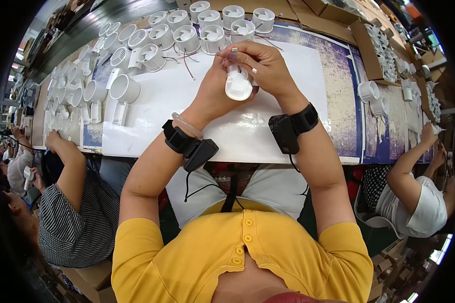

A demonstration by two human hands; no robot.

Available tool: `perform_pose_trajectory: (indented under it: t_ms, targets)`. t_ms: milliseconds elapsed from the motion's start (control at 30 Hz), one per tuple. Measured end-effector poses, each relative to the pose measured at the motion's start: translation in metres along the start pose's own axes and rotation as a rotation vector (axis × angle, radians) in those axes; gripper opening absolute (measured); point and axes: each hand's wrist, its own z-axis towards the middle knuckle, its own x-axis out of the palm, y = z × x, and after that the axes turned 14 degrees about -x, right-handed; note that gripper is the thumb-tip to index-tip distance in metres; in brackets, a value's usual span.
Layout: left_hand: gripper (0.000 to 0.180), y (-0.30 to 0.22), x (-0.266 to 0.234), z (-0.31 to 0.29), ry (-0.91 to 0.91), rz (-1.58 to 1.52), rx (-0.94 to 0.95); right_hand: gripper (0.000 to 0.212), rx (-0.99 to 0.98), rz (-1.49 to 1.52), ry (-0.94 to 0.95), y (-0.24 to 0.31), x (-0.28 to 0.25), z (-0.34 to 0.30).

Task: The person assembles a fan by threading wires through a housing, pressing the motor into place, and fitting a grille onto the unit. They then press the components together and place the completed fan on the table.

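Observation:
My left hand (pixel 212 86) is closed round a white plastic fan housing (pixel 239 88), its hollow handle end pointing toward me. Over its far end, my right hand (pixel 265 63) is closed with the fingertips pinched on thin red and dark wires (pixel 244 64). A small white connector (pixel 254 70) hangs from one wire beside the right fingers. The fingers hide the far part of the housing. Just beyond my hands stand several round white fan units (pixel 212 36) with blades inside and wires trailing out. White rings with handles (pixel 124 90) lie to the left.
A white sheet (pixel 162 121) covers the worktable before me. At the back right a cardboard box (pixel 371 55) holds many small white parts; two white rings (pixel 369 91) sit near it. Co-workers sit at left (pixel 76 217) and right (pixel 414 202). Black cabled wristbands circle both my wrists.

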Motion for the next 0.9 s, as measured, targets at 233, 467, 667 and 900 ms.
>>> perform_pose_trajectory:
  t_ms: [233,467,667,900]
  targets:
    - [0.075,-0.005,-0.004,0.001,0.062,-0.275,-0.115,0.02,-0.066,0.151,0.146,0.009,-0.02,0.0]
    - [0.075,-0.013,-0.005,0.001,0.121,-0.386,-0.242,0.024,-0.047,0.098,0.028,0.0,-0.011,-0.002]
    - [0.071,-0.02,-0.004,-0.003,0.032,-0.122,-0.123,0.025,-0.091,0.245,-0.153,-0.005,-0.006,0.001]
    - [0.071,-0.016,-0.001,-0.003,0.009,-0.062,-0.033,0.023,-0.142,0.303,-0.273,-0.003,-0.005,0.002]
